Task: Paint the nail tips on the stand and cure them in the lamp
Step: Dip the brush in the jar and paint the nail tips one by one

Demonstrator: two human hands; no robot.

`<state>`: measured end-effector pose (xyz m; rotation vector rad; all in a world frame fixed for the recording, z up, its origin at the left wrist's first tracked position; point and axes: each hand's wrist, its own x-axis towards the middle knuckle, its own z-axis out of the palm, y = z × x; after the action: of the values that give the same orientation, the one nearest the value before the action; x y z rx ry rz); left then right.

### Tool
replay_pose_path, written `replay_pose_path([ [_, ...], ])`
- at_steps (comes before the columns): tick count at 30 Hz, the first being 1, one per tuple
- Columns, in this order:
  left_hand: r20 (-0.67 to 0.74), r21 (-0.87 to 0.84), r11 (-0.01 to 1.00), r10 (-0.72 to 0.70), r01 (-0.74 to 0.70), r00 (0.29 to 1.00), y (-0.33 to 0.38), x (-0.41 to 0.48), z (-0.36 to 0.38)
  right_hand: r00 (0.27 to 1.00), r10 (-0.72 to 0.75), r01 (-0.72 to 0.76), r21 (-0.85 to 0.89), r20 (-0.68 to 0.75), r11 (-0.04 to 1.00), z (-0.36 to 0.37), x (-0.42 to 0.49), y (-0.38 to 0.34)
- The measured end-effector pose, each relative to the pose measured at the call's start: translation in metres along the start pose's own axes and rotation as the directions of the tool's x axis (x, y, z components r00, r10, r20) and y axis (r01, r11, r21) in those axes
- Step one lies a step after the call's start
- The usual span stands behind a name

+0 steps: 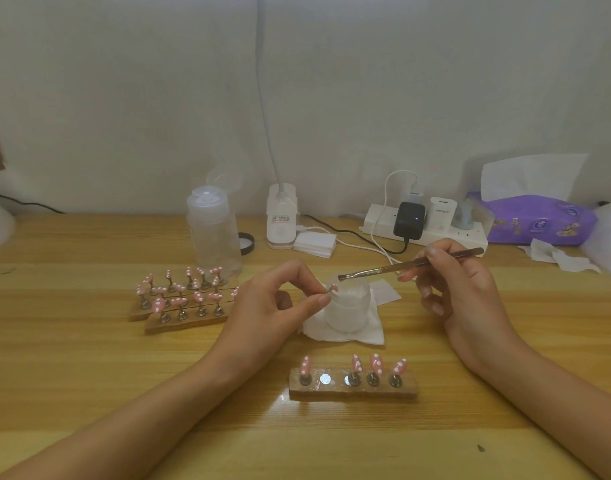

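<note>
Our left hand (pixel 279 299) pinches a pink nail tip (pixel 332 288) beside the frosted jar (pixel 347 310), whitish inside. Our right hand (pixel 466 292) grips the brush (pixel 411 264), bristles over its mouth.

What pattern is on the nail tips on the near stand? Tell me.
Nail tips: pink with white dots; head view.

Grey brand word on the white charger (pixel 443 211), too blurred to read, printed label on the white lamp base (pixel 280 219), illegible, purple tissue pack (pixel 539 221) print likewise unreadable
</note>
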<state>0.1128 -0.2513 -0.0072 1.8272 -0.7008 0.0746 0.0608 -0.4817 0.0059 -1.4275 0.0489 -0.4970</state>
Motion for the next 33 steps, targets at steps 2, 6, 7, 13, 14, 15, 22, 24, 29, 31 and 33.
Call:
replay_pose_path([
  [2,0.002,-0.004,1.000,0.007,-0.007,1.000,0.0000,-0.0001,0.0001,0.999,-0.002,0.003,-0.025,0.034,1.000,0.0012,-0.0008,0.0005],
  [6,-0.004,-0.014,1.000,0.009,-0.009,1.000,0.0000,-0.0006,0.0004,1.000,0.009,-0.009,-0.014,-0.011,1.000,0.0006,-0.0004,0.0004],
  [7,-0.003,-0.015,1.000,0.010,-0.010,1.000,0.0001,-0.0008,0.0005,1.000,-0.006,0.006,-0.003,-0.002,1.000,0.0008,-0.0007,-0.0003],
  [13,0.001,-0.012,1.000,0.018,-0.018,1.000,0.0006,-0.0008,0.0007,1.000,0.022,-0.023,-0.023,-0.013,0.999,-0.0001,0.0002,0.0011],
  [14,0.000,-0.011,1.000,0.019,-0.019,1.000,0.0004,-0.0008,0.0005,1.000,0.014,-0.014,0.000,-0.011,1.000,-0.0002,0.0003,0.0005],
  [15,0.000,-0.009,1.000,0.021,-0.021,1.000,0.0002,-0.0001,0.0006,1.000,0.002,-0.002,0.012,0.007,1.000,0.0004,0.0005,0.0002],
  [22,-0.002,0.010,1.000,0.028,-0.028,1.000,-0.0012,-0.0004,0.0001,1.000,-0.001,0.002,-0.012,0.019,1.000,0.0004,0.0000,0.0010],
  [24,-0.005,0.012,0.999,0.032,-0.032,0.999,-0.0006,0.0000,-0.0001,0.998,-0.012,0.013,-0.014,0.059,1.000,0.0015,-0.0011,0.0004],
  [29,0.000,0.020,0.999,0.030,-0.030,1.000,-0.0006,-0.0001,-0.0002,1.000,0.017,-0.017,-0.011,0.002,1.000,-0.0007,0.0003,0.0013],
  [31,0.004,0.023,0.999,0.029,-0.029,1.000,-0.0002,-0.0003,-0.0005,0.999,-0.005,0.004,0.008,0.053,1.000,0.0011,-0.0011,0.0000],
  [33,0.004,0.022,0.999,0.034,-0.034,0.999,-0.0001,-0.0001,-0.0006,0.998,0.001,0.000,-0.018,0.067,1.000,0.0018,-0.0015,0.0005],
])
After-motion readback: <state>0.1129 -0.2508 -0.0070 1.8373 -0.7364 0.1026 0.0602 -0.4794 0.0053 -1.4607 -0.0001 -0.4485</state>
